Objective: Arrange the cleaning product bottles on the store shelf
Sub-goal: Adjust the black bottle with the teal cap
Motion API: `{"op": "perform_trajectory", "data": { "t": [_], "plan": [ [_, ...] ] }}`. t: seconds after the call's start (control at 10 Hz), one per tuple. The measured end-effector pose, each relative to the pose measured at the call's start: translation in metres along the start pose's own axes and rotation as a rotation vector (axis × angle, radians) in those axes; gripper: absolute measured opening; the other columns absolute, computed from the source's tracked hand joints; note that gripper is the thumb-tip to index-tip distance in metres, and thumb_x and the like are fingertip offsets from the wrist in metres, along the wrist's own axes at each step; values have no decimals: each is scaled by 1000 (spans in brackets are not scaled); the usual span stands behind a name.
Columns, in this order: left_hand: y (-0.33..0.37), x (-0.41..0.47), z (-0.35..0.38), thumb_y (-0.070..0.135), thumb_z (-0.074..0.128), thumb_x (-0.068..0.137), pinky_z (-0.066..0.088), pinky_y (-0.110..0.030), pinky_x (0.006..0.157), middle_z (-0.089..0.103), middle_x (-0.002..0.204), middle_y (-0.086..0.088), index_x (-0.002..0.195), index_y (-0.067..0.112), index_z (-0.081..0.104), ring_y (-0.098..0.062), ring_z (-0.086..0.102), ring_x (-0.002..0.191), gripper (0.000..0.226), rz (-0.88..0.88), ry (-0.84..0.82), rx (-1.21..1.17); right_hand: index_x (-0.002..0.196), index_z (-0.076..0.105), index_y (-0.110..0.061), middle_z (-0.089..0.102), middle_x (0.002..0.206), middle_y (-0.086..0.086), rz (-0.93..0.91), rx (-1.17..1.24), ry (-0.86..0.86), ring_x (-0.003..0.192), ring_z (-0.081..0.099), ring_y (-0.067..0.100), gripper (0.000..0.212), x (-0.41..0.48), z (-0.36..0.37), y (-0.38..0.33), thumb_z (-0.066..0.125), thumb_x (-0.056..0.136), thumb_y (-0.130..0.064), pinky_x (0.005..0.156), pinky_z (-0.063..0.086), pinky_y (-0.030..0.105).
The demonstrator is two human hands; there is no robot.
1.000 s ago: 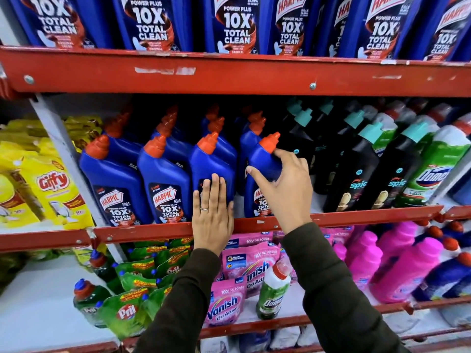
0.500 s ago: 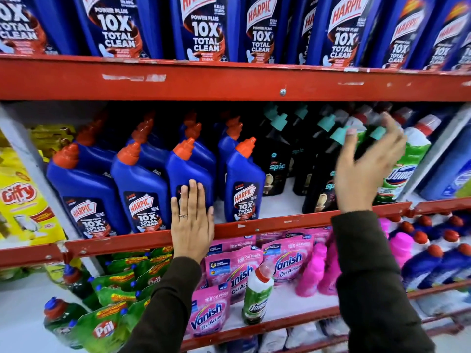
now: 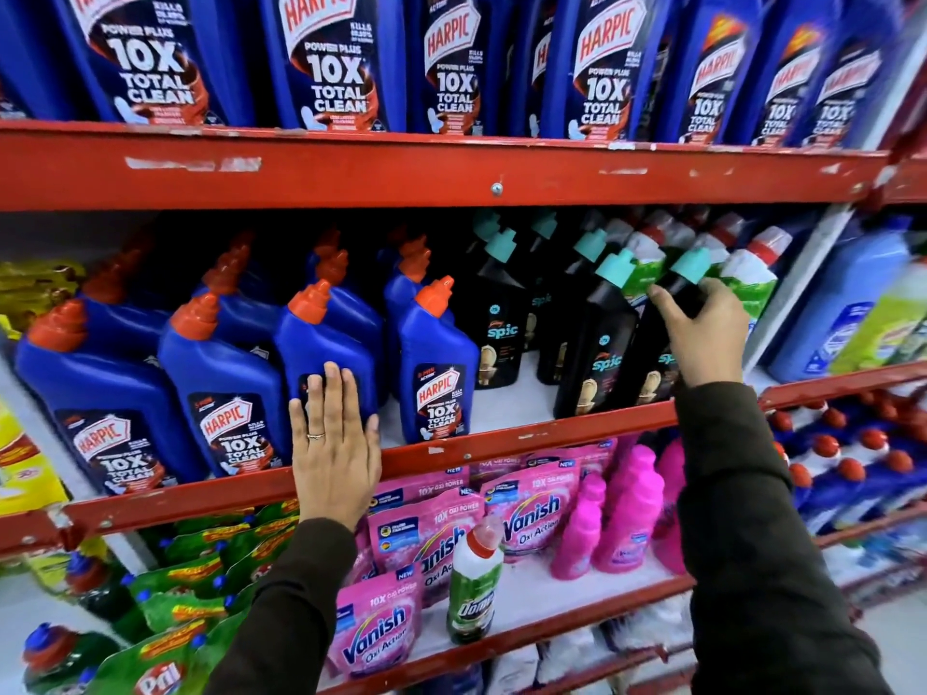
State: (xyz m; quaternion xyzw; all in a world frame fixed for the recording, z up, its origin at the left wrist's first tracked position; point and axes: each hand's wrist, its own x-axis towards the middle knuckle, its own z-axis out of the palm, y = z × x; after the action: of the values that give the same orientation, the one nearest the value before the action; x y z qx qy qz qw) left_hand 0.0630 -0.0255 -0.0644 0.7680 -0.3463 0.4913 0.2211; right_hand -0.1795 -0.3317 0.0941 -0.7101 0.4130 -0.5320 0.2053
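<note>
Blue Harpic bottles with orange caps (image 3: 436, 363) fill the left half of the middle shelf. My left hand (image 3: 335, 443) lies flat, fingers together, against the front of one blue Harpic bottle (image 3: 321, 343) and over the red shelf rail (image 3: 501, 438). To the right stand black Spic bottles with teal caps (image 3: 602, 343). My right hand (image 3: 702, 328) is wrapped around the neck of the rightmost black Spic bottle (image 3: 647, 363), just below its teal cap. Green and white Domex bottles (image 3: 752, 283) stand behind it.
Large Harpic bottles (image 3: 331, 62) line the top shelf. Below are pink Vanish pouches (image 3: 531, 509), pink bottles (image 3: 627, 514), one Domex bottle (image 3: 474, 584) and green Pril pouches (image 3: 165, 669). Yellow Giffy packs (image 3: 25, 469) are at left, pale blue bottles (image 3: 847, 293) at right.
My right hand left the blue Harpic bottle, swept right, and closed on the black Spic bottle's neck. My left hand stayed flat on its Harpic bottle. The view shifted right.
</note>
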Motion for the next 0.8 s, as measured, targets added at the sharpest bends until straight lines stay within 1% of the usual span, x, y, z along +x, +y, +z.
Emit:
{"op": "perform_trajectory", "data": {
  "t": [0.1, 0.2, 0.3, 0.4, 0.5, 0.6, 0.7, 0.8],
  "plan": [
    [0, 0, 0, 31, 31, 107, -9, -42, 131, -16, 172, -8, 165, 6, -6, -22, -15, 160, 73, -6, 0, -27, 119, 64, 5, 69, 114, 26, -18, -8, 59, 109, 62, 41, 61, -13, -15, -10, 72, 92, -49, 84, 40, 38],
    [0, 0, -1, 31, 32, 107, -9, -43, 131, -15, 172, -9, 165, 6, -5, -23, -14, 160, 73, -9, -4, -25, 129, 63, -4, 70, 125, 17, -36, -50, 160, 120, 62, 36, 67, -31, -34, -32, 68, 91, -59, 94, 45, 40],
    [1, 0, -1, 31, 32, 107, -9, -43, 131, -15, 172, -9, 165, 5, -5, -23, -14, 160, 73, -10, -8, -26, 128, 66, -15, 73, 123, 10, -48, -130, 180, 119, 64, 34, 68, -45, -52, -63, 65, 86, -69, 92, 49, 43],
    [1, 0, -1, 31, 32, 107, -9, -43, 131, -15, 172, -10, 165, 5, -4, -24, -14, 160, 73, -10, -7, -23, 122, 70, -17, 77, 109, 5, -78, -133, 140, 112, 69, 32, 70, -60, -64, -95, 66, 82, -73, 86, 52, 41],
    [1, 0, -1, 31, 32, 107, -9, -42, 131, -15, 172, -10, 164, 5, -5, -24, -14, 160, 73, -10, -10, -25, 105, 76, -18, 74, 87, -4, -98, 27, 46, 93, 73, 19, 63, -74, -60, -115, 71, 77, -74, 79, 55, 34],
    [1, 1, -2, 31, 32, 106, -10, -41, 131, -15, 172, -9, 164, 6, -6, -23, -14, 160, 73, -11, -9, -28, 95, 77, -20, 79, 87, -5, -90, 151, 10, 87, 75, 14, 60, -87, -40, -128, 77, 69, -74, 84, 60, 41],
    [2, 1, -4, 30, 32, 106, -10, -41, 131, -15, 172, -9, 164, 6, -6, -23, -14, 160, 73, -10, -4, -35, 90, 75, -19, 74, 80, -9, -100, 181, -1, 83, 74, 13, 53, -101, -16, -136, 83, 68, -67, 81, 60, 40],
    [2, 2, -4, 30, 32, 106, -9, -42, 131, -15, 172, -10, 164, 6, -6, -23, -13, 160, 74, -7, -6, -32, 98, 76, -22, 79, 94, -4, -102, 122, -24, 94, 75, 17, 55, -110, 5, -133, 84, 68, -67, 83, 58, 38]
  ]
}}
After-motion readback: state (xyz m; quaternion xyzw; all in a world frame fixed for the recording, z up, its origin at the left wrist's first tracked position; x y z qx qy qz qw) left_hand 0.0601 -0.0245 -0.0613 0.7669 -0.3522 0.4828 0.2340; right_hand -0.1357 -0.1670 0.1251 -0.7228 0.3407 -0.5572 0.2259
